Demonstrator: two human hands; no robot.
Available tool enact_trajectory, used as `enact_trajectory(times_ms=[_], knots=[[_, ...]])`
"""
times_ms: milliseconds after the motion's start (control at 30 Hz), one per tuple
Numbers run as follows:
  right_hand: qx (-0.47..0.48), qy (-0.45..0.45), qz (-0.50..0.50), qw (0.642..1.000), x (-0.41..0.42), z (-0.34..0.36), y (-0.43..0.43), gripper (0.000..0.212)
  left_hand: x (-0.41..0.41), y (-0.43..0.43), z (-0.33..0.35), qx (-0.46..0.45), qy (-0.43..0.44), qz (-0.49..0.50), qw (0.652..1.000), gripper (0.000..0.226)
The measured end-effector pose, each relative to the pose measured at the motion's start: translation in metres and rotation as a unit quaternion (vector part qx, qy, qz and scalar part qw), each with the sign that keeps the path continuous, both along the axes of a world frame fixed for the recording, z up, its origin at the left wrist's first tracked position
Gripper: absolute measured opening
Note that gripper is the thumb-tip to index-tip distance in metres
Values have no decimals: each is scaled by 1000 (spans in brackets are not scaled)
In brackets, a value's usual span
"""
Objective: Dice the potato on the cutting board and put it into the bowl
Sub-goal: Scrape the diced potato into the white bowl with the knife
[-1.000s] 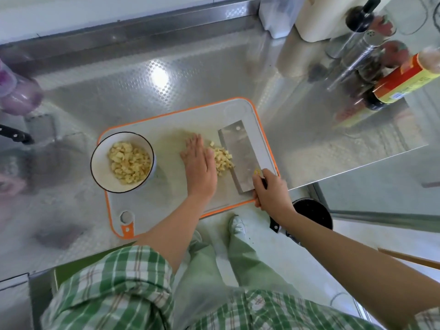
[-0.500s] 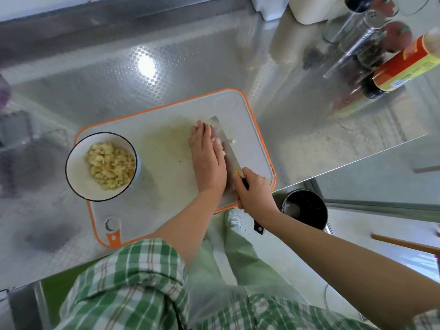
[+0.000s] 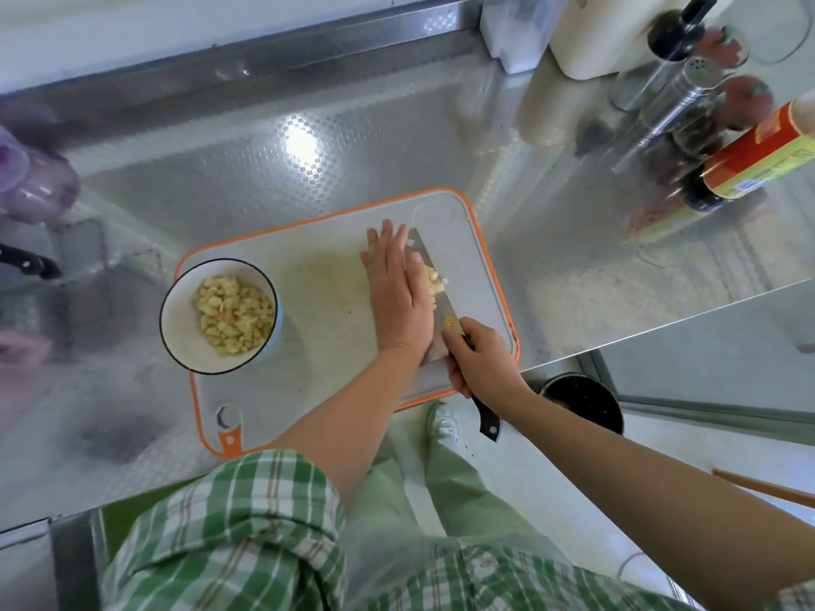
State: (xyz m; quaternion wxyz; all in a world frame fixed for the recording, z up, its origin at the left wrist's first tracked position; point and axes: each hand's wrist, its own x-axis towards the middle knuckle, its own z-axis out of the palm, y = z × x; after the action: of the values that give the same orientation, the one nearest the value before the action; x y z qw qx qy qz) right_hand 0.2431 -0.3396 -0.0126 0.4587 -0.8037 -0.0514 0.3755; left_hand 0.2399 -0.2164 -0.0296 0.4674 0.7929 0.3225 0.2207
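Stainless steel counter [image 3: 308,178], embossed pattern, strong light reflection noted. An orange-rimmed cutting board [image 3: 326,297] is laid on it near the front edge. A white bowl [image 3: 176,324] is set on the board's left end; most of the diced potato [image 3: 231,315] is heaped inside it.

The left hand [image 3: 397,293] is laid flat on the right half of the board, fingers straight and together, nothing gripped. Its outer edge is placed against the cleaver [image 3: 447,308]. A small remainder of potato dice [image 3: 434,280] is seen on the blade, touching that hand's edge.

The right hand [image 3: 480,359] is wrapped firmly round the cleaver's dark handle, whose end projects past the board's near edge.

A red-and-yellow labelled bottle [image 3: 758,160] and steel shakers [image 3: 688,86] are grouped at far right. A purple container [image 3: 31,187] is blurred at far left.
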Motion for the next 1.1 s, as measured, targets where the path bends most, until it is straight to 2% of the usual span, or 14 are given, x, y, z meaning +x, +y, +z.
enact_trajectory(times_ms=[133,267,567,767,933,1100], knots=[[0,-11,45,999,14,14,5,31,-9,14,24,-6,-3,32,999,46],[23,-37,108,993,26,36,18,34,-29,35,45,35,-20,50,998,52],[47,-57,245,967,13,92,86,31,-100,85,78,171,14,84,982,31],[-18,-25,328,944,-8,112,121,26,-136,118,81,207,38,34,977,36],[-55,7,323,945,-21,117,134,27,-141,130,73,196,49,-69,977,39],[-70,39,311,947,-22,123,138,21,-139,127,59,169,40,-120,977,21]])
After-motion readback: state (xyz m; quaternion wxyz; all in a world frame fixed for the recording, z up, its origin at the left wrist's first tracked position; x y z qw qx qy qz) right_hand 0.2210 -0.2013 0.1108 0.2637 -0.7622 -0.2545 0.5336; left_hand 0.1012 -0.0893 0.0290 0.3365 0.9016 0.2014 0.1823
